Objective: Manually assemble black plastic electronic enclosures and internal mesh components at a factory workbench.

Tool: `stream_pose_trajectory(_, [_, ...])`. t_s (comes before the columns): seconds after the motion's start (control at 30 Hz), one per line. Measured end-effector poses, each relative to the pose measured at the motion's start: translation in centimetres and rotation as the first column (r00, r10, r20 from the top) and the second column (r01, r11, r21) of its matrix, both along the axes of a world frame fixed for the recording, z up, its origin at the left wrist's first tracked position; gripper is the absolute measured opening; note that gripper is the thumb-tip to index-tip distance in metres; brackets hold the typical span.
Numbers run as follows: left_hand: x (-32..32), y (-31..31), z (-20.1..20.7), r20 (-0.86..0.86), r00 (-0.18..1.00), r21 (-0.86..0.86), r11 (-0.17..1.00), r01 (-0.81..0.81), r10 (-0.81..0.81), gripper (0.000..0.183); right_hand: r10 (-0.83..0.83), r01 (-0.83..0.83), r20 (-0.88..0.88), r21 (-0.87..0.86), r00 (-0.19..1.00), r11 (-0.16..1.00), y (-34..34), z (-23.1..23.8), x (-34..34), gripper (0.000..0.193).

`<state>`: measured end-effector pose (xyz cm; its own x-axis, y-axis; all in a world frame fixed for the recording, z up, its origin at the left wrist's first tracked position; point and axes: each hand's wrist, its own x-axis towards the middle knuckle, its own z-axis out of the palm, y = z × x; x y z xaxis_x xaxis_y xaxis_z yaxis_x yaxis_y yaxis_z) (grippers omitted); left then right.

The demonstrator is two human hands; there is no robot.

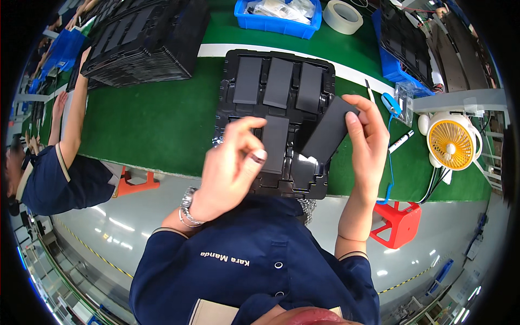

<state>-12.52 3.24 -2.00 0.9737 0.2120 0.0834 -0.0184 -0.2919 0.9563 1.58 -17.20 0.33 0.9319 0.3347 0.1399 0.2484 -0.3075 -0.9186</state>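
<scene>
A black moulded tray (286, 189) lies on the green table right in front of me. Three flat black rectangular pieces sit in its far row, and another black piece (275, 145) lies in the near row beside my left hand. My right hand (369, 142) pinches one more flat black rectangular piece (328, 130) by its upper right edge. That piece is tilted over the right side of the tray; whether its lower end touches the tray I cannot tell. My left hand (230, 165) hovers over the tray's left edge, thumb and fingers apart, holding nothing.
A tall stack of black trays (146, 54) stands at the left. Behind are a blue bin (279, 23) of bagged parts and a tape roll (343, 17). To the right are a marker (401, 141), a blue coiled cord (391, 162) and a small fan (450, 143). Another person works at left.
</scene>
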Motion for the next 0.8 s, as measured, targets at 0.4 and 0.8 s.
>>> stream_pose_trajectory(0.4, [-0.8, 1.6, -0.8, 0.069, 0.976, -0.121, 0.973, -0.197, 0.206, 0.034, 0.203, 0.015, 0.459, -0.427, 0.865, 0.904, 0.5, -2.6, -1.8, 0.024])
stream_pose_trajectory(0.8, [-0.8, 0.8, 0.0, -0.019, 0.995, 0.016, 0.995, -0.098, 0.098, 0.039, 0.537, -0.244, 0.404, -0.584, 0.740, 0.775, 5.2, -2.6, -0.3, 0.042])
